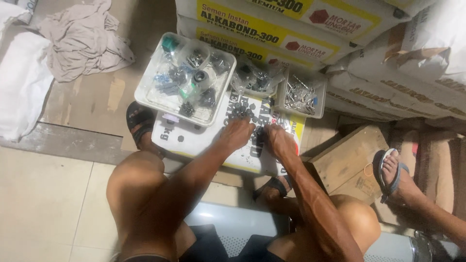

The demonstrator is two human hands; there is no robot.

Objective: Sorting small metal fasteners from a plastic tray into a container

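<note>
Dark metal hardware, small nuts or screws by the look of them, is heaped in a little pile (241, 113) on a white cement sack (194, 138) laid flat between the knees, and both hands are worked at its near edge. The left hand (238, 133) is curled with its fingertips on the pile; the right hand (276, 138) is bent just beside it, fingers pinched toward small dark pieces, though whether anything is actually gripped cannot be told from this height. Behind the pile, a clear compartment tray (187, 77) of bagged parts, a clear bag of fittings (255, 77) and a small clear box of silver screws (302, 92) are set. Sorting of this kind is probably best done with pieces drawn singly from the heap's edge, kept low over the sack so that nothing is rolled off toward the tiled floor (43, 204). Another person's sandalled foot (391, 174) is seen at the right.
</note>
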